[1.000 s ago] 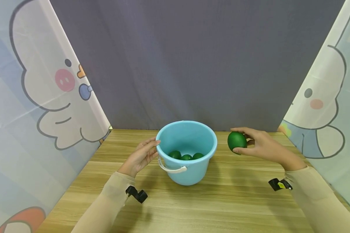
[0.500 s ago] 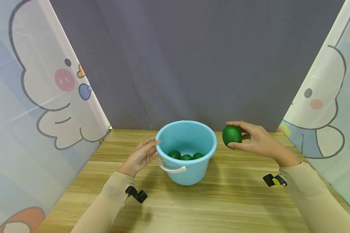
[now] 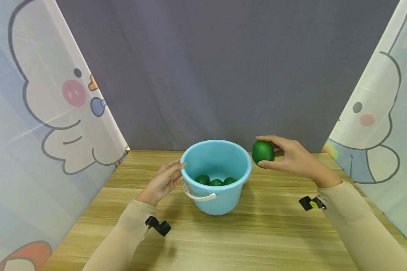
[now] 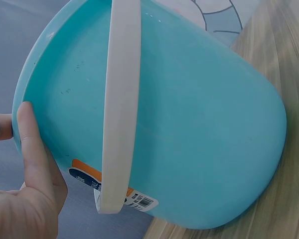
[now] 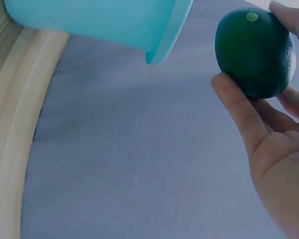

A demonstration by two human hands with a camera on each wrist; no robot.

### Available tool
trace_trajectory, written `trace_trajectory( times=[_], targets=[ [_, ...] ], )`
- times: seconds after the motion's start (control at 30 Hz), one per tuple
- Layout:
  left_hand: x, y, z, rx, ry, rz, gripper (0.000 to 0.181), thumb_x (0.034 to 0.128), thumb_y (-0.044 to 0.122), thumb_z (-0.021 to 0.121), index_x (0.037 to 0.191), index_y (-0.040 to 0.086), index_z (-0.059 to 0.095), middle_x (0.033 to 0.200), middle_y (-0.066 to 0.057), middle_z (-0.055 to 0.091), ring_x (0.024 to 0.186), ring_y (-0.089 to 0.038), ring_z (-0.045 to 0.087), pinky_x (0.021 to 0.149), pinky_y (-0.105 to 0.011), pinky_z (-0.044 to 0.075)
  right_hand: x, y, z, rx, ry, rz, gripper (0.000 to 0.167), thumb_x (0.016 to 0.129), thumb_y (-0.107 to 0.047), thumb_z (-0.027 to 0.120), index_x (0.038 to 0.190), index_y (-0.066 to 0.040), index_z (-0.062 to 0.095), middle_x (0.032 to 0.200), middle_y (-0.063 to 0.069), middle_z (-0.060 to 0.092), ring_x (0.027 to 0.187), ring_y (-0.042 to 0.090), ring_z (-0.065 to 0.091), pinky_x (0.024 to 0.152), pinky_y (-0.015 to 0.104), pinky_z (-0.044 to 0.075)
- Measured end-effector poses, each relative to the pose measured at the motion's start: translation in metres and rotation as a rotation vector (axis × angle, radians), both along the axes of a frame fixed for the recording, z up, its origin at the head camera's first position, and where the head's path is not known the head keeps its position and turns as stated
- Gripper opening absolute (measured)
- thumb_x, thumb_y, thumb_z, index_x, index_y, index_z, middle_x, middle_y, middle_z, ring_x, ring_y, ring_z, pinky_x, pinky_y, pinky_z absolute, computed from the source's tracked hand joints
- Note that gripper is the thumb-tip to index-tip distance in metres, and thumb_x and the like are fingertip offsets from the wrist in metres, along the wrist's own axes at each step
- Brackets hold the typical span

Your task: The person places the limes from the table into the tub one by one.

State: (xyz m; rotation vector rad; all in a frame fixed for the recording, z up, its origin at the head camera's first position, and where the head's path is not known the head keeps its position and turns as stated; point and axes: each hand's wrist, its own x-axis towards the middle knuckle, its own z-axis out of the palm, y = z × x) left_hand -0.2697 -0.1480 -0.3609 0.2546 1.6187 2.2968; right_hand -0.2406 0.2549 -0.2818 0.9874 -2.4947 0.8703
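A light blue bucket stands upright on the table, its white handle hanging down at the near left. Inside, at the bottom, lie several dark green limes. My left hand pinches the bucket's rim at the left; in the left wrist view its fingers lie on both sides of the rim. To the right of the bucket, my right hand holds another lime up off the table between thumb and fingers. That lime shows a pale stem scar in the right wrist view, apart from the rim.
The wooden table ends at a grey cloth backdrop. Cartoon-printed cloths hang at the left and right. A label is stuck on the bucket's side.
My right hand has moved left and slightly upward with the lime, closer to the bucket. The left hand and bucket have stayed in place.
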Motion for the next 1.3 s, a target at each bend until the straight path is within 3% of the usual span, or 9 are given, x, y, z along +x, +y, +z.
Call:
trace_trajectory(
  times=[0.63,1.07,1.3],
  targets=[
    [0.000,0.000,0.000,-0.002,-0.012,0.010,0.053,0.1026,0.009,0.057,0.150,-0.003,0.036,0.122,-0.013,0.057,0.088,-0.010,0.068,0.075,-0.014,0.058,-0.009,-0.020,0.006,-0.045,-0.050,0.037,0.069,0.081,-0.026,0.087,0.142,-0.018,0.055,0.123,0.000,0.063,0.099,0.012,0.066,0.080,0.026,0.061],
    [0.000,0.000,0.001,-0.010,-0.018,0.016,0.052,0.1023,0.010,0.058,0.149,-0.002,0.037,0.122,-0.013,0.056,0.087,-0.009,0.067,0.074,-0.014,0.058,-0.020,-0.029,0.008,-0.044,-0.136,0.044,0.070,0.083,-0.031,0.085,0.144,-0.017,0.053,0.121,0.001,0.062,0.099,0.015,0.066,0.080,0.026,0.061],
    [0.000,-0.001,0.001,-0.006,-0.021,0.021,0.051,0.1023,0.009,0.058,0.148,-0.003,0.038,0.120,-0.013,0.057,0.087,-0.010,0.067,0.074,-0.014,0.058,-0.029,-0.038,0.009,-0.032,-0.136,0.074,0.068,0.084,-0.029,0.084,0.142,-0.014,0.054,0.124,0.004,0.062,0.099,0.018,0.065,0.081,0.027,0.061]
  ],
)
